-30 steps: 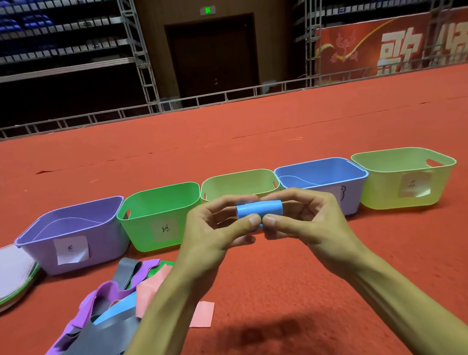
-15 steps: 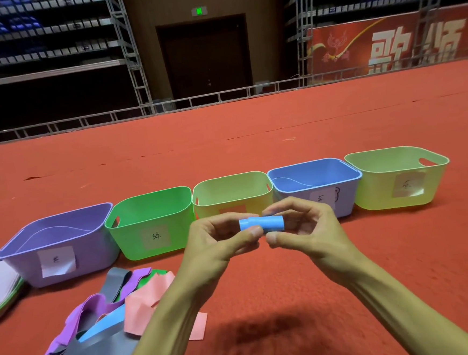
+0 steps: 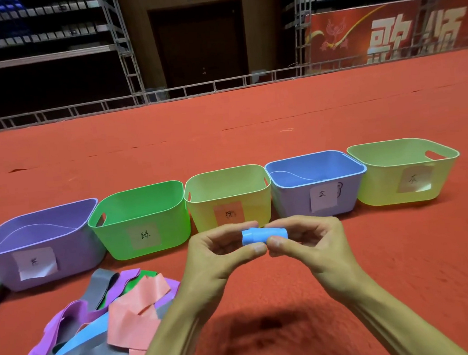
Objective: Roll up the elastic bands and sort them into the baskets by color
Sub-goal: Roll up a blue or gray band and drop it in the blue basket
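Several loose bands in purple, grey, pink, blue and green lay heaped nearest the person, at the lower left on the red floor. Just beyond, the left hand and right hand met in mid-air, each pinching one end of a blue roll between thumb and curled fingers, thumb tips almost touching beneath it. Over the last second the roll had stayed in that two-handed pinch, with no free tail showing. Its left end now looked stepped, as if the inner turns had slid out a little, where before it read as an even tube. Rolling therefore seemed finished, and only the drop was left. Behind the hands stood five baskets in a row: purple, green, yellow, blue and lime, each with a paper label. The blue basket, just beyond the right hand, was the likely target. A loosened pinch could let the roll spring open.
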`<state>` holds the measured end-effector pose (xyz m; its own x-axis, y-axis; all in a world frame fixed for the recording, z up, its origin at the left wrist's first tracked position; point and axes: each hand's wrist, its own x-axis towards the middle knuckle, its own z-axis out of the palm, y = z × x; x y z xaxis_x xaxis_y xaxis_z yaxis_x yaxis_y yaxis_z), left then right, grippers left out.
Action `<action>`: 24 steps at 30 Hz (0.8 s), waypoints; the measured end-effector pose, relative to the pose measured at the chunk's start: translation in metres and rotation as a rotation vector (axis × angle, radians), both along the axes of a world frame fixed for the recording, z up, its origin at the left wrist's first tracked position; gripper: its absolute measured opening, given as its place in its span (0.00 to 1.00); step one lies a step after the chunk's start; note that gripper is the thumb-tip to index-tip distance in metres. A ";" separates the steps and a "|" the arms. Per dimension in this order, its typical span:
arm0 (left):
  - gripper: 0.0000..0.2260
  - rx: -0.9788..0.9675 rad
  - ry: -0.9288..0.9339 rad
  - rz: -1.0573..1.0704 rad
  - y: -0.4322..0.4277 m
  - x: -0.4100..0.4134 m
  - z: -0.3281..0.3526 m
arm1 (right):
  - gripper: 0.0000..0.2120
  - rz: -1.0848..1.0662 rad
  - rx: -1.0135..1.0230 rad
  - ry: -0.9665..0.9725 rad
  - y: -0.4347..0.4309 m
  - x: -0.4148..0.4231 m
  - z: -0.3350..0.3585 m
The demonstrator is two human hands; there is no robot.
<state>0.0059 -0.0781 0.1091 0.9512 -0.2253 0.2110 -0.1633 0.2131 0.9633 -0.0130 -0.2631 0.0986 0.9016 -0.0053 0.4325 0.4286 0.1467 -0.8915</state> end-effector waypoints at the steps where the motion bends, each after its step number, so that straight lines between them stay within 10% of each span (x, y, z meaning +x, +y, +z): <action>1: 0.20 -0.030 0.022 0.001 -0.003 0.003 -0.004 | 0.10 -0.025 0.015 -0.011 0.001 0.002 -0.005; 7: 0.24 0.134 -0.051 0.086 -0.010 0.028 -0.021 | 0.10 -0.068 -0.071 0.055 -0.015 0.024 -0.036; 15: 0.20 0.647 -0.253 -0.068 -0.030 0.066 -0.008 | 0.17 -0.052 -0.782 0.020 -0.047 0.054 -0.027; 24: 0.37 0.192 -0.086 0.209 -0.042 0.098 -0.045 | 0.09 -0.026 -0.541 0.089 -0.082 0.114 0.018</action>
